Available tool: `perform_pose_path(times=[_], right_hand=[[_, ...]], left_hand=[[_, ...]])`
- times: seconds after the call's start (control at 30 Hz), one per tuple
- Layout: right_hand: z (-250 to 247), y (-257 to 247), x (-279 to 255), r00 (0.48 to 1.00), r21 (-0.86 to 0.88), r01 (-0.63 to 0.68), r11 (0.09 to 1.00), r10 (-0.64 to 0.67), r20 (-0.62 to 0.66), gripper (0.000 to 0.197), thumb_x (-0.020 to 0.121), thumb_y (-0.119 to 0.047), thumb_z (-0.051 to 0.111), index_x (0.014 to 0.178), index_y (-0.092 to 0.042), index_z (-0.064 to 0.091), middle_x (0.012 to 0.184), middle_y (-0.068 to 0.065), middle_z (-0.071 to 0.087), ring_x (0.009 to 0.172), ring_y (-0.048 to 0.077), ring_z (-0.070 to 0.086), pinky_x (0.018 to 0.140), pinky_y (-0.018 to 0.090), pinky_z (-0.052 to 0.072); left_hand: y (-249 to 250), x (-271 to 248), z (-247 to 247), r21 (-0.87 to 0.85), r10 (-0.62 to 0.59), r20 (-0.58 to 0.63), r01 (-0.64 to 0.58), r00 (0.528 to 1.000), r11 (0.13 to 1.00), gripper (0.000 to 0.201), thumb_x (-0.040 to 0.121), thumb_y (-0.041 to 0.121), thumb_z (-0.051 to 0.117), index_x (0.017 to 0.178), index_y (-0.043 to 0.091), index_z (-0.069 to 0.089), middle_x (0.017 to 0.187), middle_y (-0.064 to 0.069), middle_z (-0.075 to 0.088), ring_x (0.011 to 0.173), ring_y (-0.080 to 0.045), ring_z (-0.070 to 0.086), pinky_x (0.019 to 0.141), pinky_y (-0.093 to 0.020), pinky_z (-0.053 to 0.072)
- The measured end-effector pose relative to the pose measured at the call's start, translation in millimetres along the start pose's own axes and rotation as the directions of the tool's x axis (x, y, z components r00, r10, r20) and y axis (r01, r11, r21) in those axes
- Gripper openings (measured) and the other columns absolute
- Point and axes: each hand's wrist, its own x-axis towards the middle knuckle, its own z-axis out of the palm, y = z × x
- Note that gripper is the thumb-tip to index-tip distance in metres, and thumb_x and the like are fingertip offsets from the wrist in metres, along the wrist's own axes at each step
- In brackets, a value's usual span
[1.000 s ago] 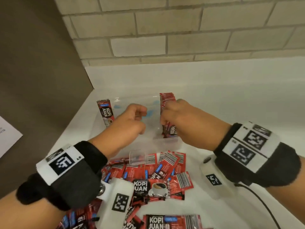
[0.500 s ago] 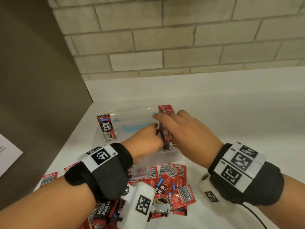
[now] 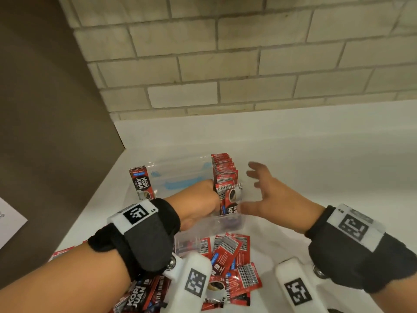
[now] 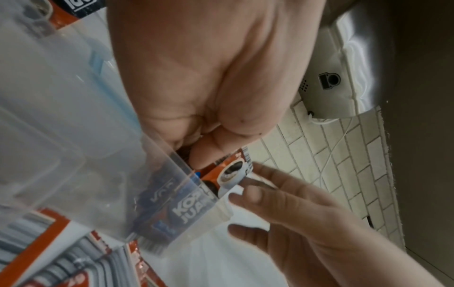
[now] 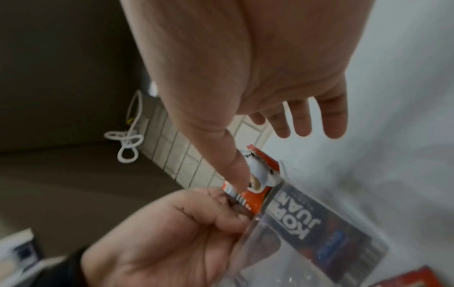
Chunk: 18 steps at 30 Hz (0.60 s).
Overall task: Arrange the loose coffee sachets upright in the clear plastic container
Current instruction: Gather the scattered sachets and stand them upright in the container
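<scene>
The right hand (image 3: 268, 195) has lifted off the row (image 3: 224, 175) it was pressing half a second ago and now hangs beside the container (image 3: 180, 175) with fingers spread, holding nothing. The left hand (image 3: 198, 199), fingers curled, holds the nearest sachet (image 3: 233, 199) upright at the row's near end, inside the container. More sachets (image 3: 230, 265) lie loose in front; the task is judged far from complete.

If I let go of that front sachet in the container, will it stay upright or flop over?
The front sachet is thin and flat, so probably light and floppy. It already tilts out of line with the row behind it, and the left hand is at its side. The container has open space to its left, so it would likely lean or topple there.
</scene>
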Motion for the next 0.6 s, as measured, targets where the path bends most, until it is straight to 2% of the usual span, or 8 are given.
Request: perform_pose_path(times=[0.13,0.2,0.27,0.37,0.4,0.47,0.53,0.6], right_hand=[[1,3,1,0.989,0.211,-0.096,0.973,0.07,0.127,0.09,0.085,-0.019,0.065,0.15,-0.022,0.002,0.15,-0.006,0.03,0.128,0.012,0.042,0.09,0.017,0.037],[8,1,1,0.986,0.313,-0.09,0.946,0.04,0.164,0.071,0.086,-0.01,0.061,0.139,-0.029,0.019,0.116,-0.018,0.05,0.096,-0.001,0.053,0.072,0.005,0.043],[15,-3,-2,0.979,0.336,-0.078,0.939,0.008,0.203,0.056,0.08,-0.008,0.062,0.116,-0.038,0.032,0.099,-0.018,0.053,0.085,-0.002,0.056,0.072,0.01,0.05],[26,-2,-3,0.981,0.344,-0.049,0.938,-0.019,0.191,0.061,0.063,-0.015,0.06,0.11,-0.046,0.037,0.119,0.0,0.057,0.103,0.013,0.06,0.089,0.038,0.054],[26,-2,-3,0.982,0.345,-0.044,0.938,-0.022,0.187,0.058,0.065,-0.015,0.061,0.109,-0.043,0.036,0.123,0.001,0.055,0.102,0.013,0.06,0.087,0.035,0.055],[20,-3,-5,0.985,0.32,-0.054,0.946,-0.003,0.174,0.062,0.078,-0.008,0.063,0.123,-0.033,0.031,0.13,-0.002,0.044,0.09,0.004,0.053,0.071,0.012,0.052],[13,0,-7,0.986,0.296,-0.087,0.951,0.04,0.161,0.085,0.084,-0.005,0.061,0.147,-0.021,0.006,0.139,-0.003,0.032,0.093,-0.004,0.043,0.058,0.001,0.044],[9,4,-13,0.991,0.252,-0.084,0.964,0.054,0.125,0.096,0.084,-0.012,0.062,0.149,-0.022,-0.007,0.153,-0.006,0.016,0.12,0.002,0.033,0.076,0.005,0.042]], left_hand=[[4,1,6,0.042,-0.029,-0.054,0.031,0.998,0.999,0.051,0.074,-0.015,0.047,0.118,0.01,0.055,0.119,-0.014,0.061,0.113,-0.029,0.054,0.104,-0.045,0.042],[6,1,9,0.02,-0.037,-0.086,0.039,0.996,0.999,0.055,0.071,-0.014,0.046,0.122,0.007,0.049,0.12,-0.017,0.057,0.111,-0.028,0.052,0.099,-0.041,0.044],[7,4,13,0.005,-0.045,-0.079,0.045,0.996,0.999,0.06,0.07,-0.014,0.046,0.127,0.005,0.042,0.12,-0.018,0.055,0.108,-0.025,0.052,0.09,-0.035,0.045],[9,8,14,0.045,-0.074,-0.107,0.08,0.991,0.996,0.066,0.073,-0.014,0.047,0.135,0.003,0.033,0.12,-0.018,0.054,0.108,-0.025,0.052,0.089,-0.035,0.046],[11,8,14,0.074,-0.081,-0.125,0.091,0.989,0.993,0.071,0.074,-0.014,0.048,0.14,0.004,0.028,0.122,-0.018,0.054,0.111,-0.026,0.052,0.093,-0.037,0.046],[15,7,14,0.135,-0.074,-0.151,0.095,0.986,0.986,0.081,0.077,-0.014,0.049,0.147,0.005,0.014,0.118,-0.014,0.056,0.106,-0.023,0.053,0.093,-0.034,0.046],[18,2,14,0.167,-0.059,-0.147,0.084,0.987,0.982,0.086,0.08,-0.013,0.048,0.149,0.007,0.002,0.09,-0.003,0.05,0.079,-0.01,0.047,0.074,-0.023,0.045],[18,-7,13,0.21,-0.053,-0.147,0.083,0.988,0.974,0.089,0.082,-0.012,0.047,0.151,0.011,-0.004,0.085,0.002,0.043,0.068,-0.004,0.037,0.061,-0.015,0.034]])
